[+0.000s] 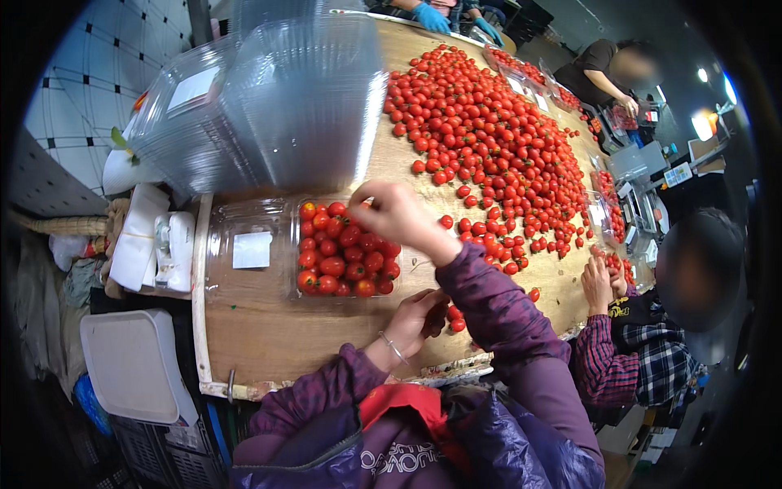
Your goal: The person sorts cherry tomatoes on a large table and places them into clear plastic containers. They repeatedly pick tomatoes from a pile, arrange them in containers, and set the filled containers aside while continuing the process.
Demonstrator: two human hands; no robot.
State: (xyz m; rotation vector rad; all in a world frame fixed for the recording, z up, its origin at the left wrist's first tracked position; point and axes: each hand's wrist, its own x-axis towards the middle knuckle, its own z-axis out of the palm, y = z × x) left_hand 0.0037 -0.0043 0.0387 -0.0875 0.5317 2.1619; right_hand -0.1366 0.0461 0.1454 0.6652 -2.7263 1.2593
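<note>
A clear plastic clamshell box full of red cherry tomatoes (342,259) lies on the wooden table, its lid (224,265) folded open to the left with a white label on it. Over the box's far right part, my right hand (393,213) is bent with its fingers pinched together; whatever they hold is hidden. Lower down, by the near table edge, my left hand (417,318) is curled closed, and I cannot make out what is in it. A few loose tomatoes (457,324) lie right beside its fingertips.
A big heap of cherry tomatoes (497,138) covers the table's middle. Tall stacks of clear boxes (301,98) stand at the far left. A co-worker's hands (601,281) handle tomatoes on the right; blue-gloved hands (432,16) show at the far edge. A white stool (134,363) stands left.
</note>
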